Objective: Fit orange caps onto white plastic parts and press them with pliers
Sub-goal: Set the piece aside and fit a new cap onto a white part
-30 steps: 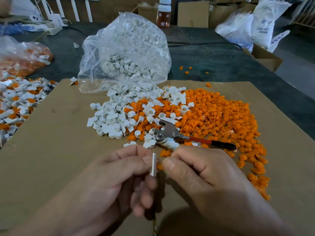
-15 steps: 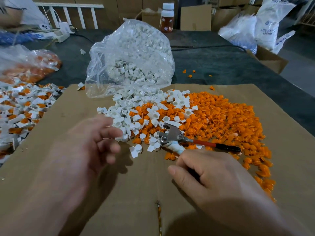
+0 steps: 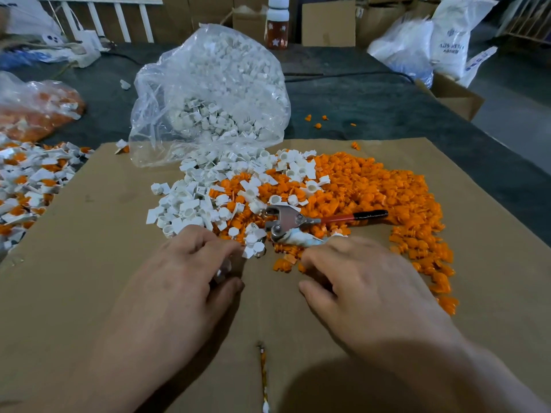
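Note:
A heap of orange caps [image 3: 372,192] and a heap of white plastic parts [image 3: 190,207] lie mixed on the cardboard sheet [image 3: 89,263]. The pliers [image 3: 286,219] lie across the heaps, with the red and black handle to the right and the taped handle toward me. My left hand [image 3: 185,281] sits at the near edge of the white heap and pinches a white part [image 3: 222,269] between thumb and curled fingers. My right hand [image 3: 360,281] hovers beside the taped handle. Its curled fingertips touch loose orange caps [image 3: 283,263], with thumb and forefinger apart and nothing visible between them.
A clear bag of white parts [image 3: 214,93] stands behind the heaps. A pile of fitted white-and-orange pieces [image 3: 29,180] lies at the left, with a bag of orange pieces [image 3: 35,108] behind it. A bottle [image 3: 277,22], boxes and sacks stand at the back of the dark table.
Both hands held one white piece together a second ago. The left hand then swung out to the left, came back to the white heap and took a white part. The right hand moved forward to the caps.

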The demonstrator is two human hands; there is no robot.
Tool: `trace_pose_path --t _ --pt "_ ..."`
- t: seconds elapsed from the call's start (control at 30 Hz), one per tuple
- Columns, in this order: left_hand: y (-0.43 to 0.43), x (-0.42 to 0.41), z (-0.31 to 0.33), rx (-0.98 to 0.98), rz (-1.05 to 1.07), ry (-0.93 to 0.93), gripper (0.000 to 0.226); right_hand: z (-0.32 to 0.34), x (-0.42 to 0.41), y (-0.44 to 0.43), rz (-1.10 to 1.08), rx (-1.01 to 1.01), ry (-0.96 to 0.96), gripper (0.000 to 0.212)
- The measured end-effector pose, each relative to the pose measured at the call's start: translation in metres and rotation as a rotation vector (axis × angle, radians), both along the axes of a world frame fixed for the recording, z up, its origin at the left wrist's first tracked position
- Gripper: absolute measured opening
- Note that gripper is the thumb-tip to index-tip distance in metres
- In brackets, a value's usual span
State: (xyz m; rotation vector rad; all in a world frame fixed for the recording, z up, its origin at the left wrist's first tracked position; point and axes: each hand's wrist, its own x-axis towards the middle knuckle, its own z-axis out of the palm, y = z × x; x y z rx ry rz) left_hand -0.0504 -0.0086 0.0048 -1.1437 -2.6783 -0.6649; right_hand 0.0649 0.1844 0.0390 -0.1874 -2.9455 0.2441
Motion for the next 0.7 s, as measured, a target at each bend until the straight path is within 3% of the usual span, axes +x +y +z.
trace_pose_path --t 0.2,0.4,0.57,0.7 --pt "0.002 0.0 0.001 0.037 0.074 -0.058 0.022 -0.006 -0.004 -0.011 0.08 0.086 -0.07 0.048" --pt "0.002 0.005 0.003 0.048 -0.077 -0.192 0.021 -0.007 -0.008 -0.015 0.093 0.035 -0.086 0.023" --pt "0.0 0.003 0.0 0.076 -0.011 -0.117 0.029 -0.005 -0.005 -0.012 0.049 -0.034 -0.061 0.02" --pt "-0.001 0.001 0.001 0.011 -0.045 -0.084 0.015 -0.007 -0.003 -0.01 0.054 -0.086 -0.002 0.013"
